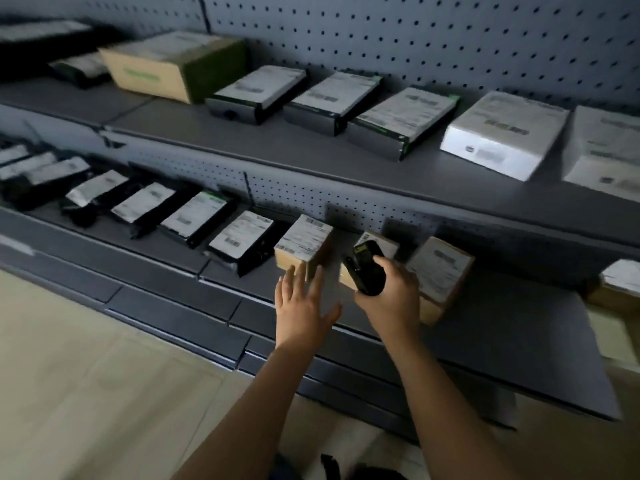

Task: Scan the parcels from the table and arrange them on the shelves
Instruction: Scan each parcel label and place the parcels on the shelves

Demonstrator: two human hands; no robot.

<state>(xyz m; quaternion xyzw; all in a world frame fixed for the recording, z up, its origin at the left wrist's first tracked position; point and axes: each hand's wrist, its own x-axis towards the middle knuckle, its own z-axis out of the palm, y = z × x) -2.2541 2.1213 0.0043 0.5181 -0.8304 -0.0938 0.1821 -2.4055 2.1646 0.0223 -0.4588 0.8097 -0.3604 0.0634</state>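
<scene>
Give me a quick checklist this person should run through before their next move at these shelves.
1. Scanner secure: the right hand grips the black scanner. Ok.
2. Other hand free: the left hand is open and holds nothing. Ok.
3. Parcel settled: the small brown box sits flat on the lower shelf, label up. Ok.
4. Left fingertips clear of that box: the picture is blurred there. Cannot tell.
5. Room for more parcels: there is bare shelf toward the right. Ok.
6. That box already scanned: nothing shows it. Cannot tell.

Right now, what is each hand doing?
Left hand: open, fingers spread, holding nothing.
Right hand: gripping a black scanner.
</scene>
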